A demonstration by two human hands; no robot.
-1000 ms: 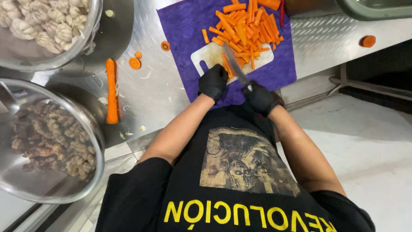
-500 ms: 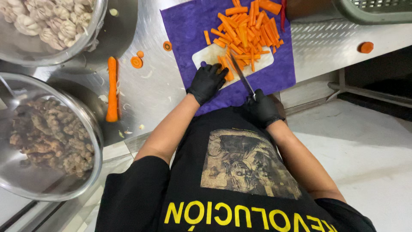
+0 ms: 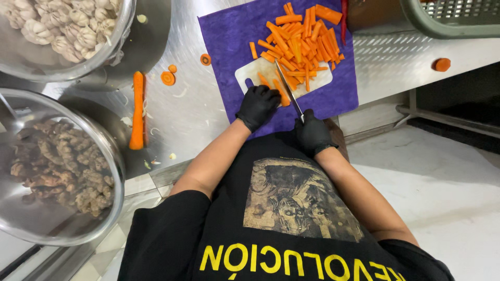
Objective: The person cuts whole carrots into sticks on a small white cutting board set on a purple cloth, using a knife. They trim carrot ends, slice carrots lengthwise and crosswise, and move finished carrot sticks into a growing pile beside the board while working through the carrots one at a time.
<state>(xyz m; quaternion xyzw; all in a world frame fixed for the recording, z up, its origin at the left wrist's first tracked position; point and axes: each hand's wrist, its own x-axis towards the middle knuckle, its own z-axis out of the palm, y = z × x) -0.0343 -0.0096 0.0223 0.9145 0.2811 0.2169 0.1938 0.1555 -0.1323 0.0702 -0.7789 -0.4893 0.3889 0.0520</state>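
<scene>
Head view: left hand [image 3: 257, 105] pins a stiff, roll-prone carrot piece [image 3: 280, 91] on the white board [image 3: 250, 75]; right hand [image 3: 311, 130] grips the knife [image 3: 289, 93] by its handle.

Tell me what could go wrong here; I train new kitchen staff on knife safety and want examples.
The left hand steadies a carrot piece right beside the knife held in the right hand, so a slip could cut the gloved fingers. The pile of carrot sticks crowds the small white cutting board, leaving little room for the blade. A carrot end sits near the steel counter's edge and may roll off.
</scene>
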